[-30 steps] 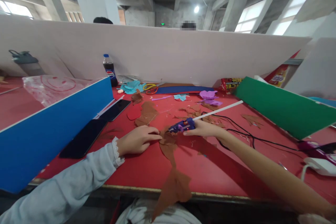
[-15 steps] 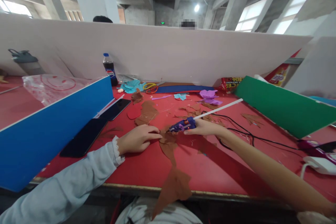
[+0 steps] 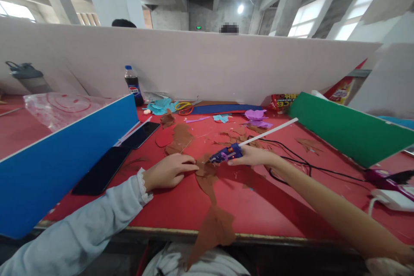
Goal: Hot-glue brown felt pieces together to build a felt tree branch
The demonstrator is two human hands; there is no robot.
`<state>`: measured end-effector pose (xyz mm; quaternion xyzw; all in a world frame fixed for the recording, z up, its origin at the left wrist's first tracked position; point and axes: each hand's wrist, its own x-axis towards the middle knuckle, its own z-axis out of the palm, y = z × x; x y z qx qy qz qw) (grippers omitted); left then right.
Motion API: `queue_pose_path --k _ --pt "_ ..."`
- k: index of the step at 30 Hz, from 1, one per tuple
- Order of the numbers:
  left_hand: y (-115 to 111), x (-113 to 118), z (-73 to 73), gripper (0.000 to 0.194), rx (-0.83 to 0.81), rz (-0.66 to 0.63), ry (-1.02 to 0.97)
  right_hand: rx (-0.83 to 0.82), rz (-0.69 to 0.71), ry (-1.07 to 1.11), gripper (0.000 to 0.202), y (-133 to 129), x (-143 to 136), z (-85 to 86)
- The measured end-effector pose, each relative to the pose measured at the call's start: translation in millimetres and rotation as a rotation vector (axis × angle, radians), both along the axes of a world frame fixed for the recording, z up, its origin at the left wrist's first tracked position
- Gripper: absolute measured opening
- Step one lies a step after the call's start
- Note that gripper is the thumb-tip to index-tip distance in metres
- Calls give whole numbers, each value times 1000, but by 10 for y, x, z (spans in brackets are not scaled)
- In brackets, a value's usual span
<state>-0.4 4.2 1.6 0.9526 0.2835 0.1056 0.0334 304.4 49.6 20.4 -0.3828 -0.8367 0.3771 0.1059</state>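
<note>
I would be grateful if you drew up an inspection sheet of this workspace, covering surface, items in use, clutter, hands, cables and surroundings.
Surface: red table, littered with scraps.
Items in use: glue gun, white stick projecting from its back, nozzle close to brown paper; more brown paper hangs over the front edge.
Clutter: purple paper, light-blue paper, scissors, upright bottle.
Grip: left hand, fingertips at the brown paper's edge; right hand, closed around the glue gun.
Cables: black cable, lying loosely across the right side.
Surroundings: blue board left, green board right, white panel behind.
</note>
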Motion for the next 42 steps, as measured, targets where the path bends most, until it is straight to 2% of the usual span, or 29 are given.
queue_pose_path --k 12,22,42 --pt "1 2 1 48 9 -1 -12 -6 -32 2 48 -29 54 -10" --pt "3 11 16 47 -16 26 20 -81 -38 18 51 -28 95 -30" --pt "10 -6 -12 48 1 20 4 -53 -60 -18 51 -71 181 -60"
